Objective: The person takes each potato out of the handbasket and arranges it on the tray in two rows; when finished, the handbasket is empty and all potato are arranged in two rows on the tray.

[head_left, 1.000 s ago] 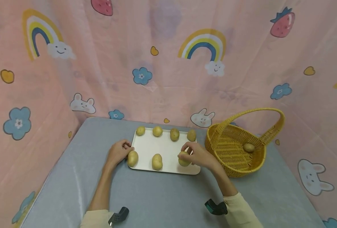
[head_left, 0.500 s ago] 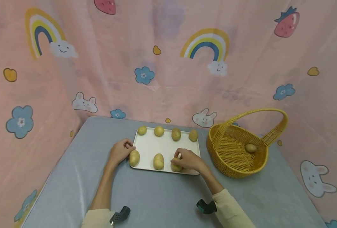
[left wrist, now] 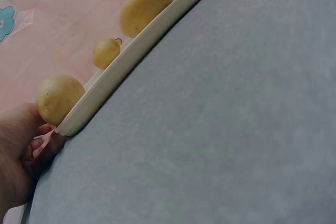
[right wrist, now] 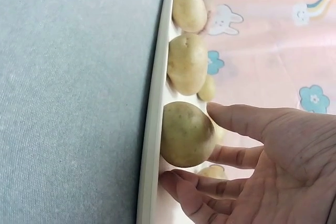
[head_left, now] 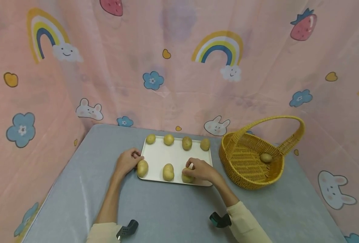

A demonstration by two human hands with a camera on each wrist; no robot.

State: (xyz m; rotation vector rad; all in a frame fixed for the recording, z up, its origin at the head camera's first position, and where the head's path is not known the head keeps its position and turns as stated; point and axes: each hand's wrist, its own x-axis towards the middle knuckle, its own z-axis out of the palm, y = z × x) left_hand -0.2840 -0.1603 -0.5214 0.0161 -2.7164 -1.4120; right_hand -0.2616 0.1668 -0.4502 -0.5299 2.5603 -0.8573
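A white rectangular tray (head_left: 177,157) lies on the grey cloth, with potatoes in a back row and a front row. My left hand (head_left: 127,162) grips the tray's left edge, fingers curled at the corner beside the front-left potato (head_left: 142,168). Over the tray's front right, my right hand (head_left: 201,169) holds a potato (right wrist: 187,135), thumb on one side and fingers around the other; it rests on the tray. Between these two sits a lumpy potato (head_left: 168,172). Along the back edge are small potatoes, such as the round one (head_left: 168,139) and a browner one (head_left: 186,143).
A yellow woven basket (head_left: 228,162) with a tall handle (head_left: 267,118) stands right of the tray, one potato (head_left: 265,157) inside. A pink patterned curtain (head_left: 179,84) hangs behind the grey-covered table (head_left: 167,216).
My right hand has moved left along the tray's front with its potato, toward the middle potato, then stayed there. The left hand has kept its place on the tray edge.
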